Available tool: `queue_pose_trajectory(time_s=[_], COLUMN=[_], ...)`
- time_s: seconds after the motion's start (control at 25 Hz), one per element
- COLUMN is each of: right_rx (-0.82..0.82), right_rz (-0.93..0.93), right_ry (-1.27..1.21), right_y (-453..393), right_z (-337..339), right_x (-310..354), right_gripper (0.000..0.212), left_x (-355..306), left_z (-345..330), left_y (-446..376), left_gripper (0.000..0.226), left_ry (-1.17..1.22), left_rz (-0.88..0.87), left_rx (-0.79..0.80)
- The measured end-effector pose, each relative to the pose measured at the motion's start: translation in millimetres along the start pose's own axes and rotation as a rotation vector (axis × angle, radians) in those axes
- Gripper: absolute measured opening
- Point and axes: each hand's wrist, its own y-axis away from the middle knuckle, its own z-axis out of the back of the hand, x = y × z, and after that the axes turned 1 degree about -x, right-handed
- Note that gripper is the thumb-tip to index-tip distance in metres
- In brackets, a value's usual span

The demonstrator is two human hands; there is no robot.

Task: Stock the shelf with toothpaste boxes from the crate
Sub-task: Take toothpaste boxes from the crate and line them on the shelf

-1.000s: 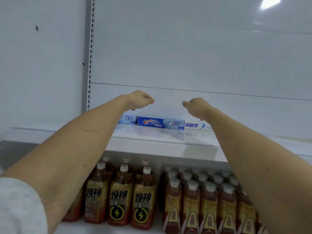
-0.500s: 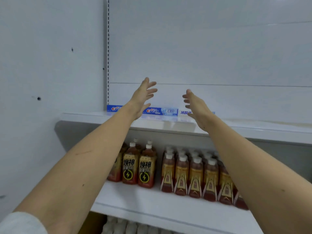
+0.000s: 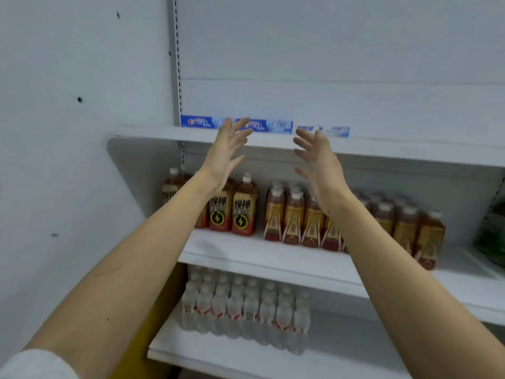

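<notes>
Head view: the top shelf (image 3: 153,131) carries three toothpaste boxes (image 3: 277,126) end to end along its back edge from the left corner, bare board rightward. Left hand (image 3: 224,157) and right hand (image 3: 321,165) hover before its front edge, fingers spread, holding nothing.
</notes>
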Motion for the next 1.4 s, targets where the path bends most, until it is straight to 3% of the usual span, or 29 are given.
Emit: queue_pose_trajectory(time_s=[0.2,0.64,1.16,1.4], right_rx=[0.061,0.013,0.091,0.109], right_rz=[-0.08,-0.398,-0.758,-1.031], right_ry=[-0.008,0.059,0.073,0.076], right_y=[77.4,192.8,266.2,323.4], right_z=[-9.1,-3.2,70.3,101.1], right_x=[-50.2,-164.1,-338.2,-453.1], right_gripper=[0.049,0.052,0.049,0.05], left_x=[49.5,165.3,337.4,452.3], left_z=[36.4,70.4,-13.3,-30.6], left_y=[74.8,226.8,304.3,375.6], left_gripper=[0.049,0.053,0.051,0.061], left_ry=[-0.027,0.024,-0.036,0.025], left_rz=[0.105,0.46,0.85,1.16], left_rx=[0.002,-0.089,-0.085,-0.166])
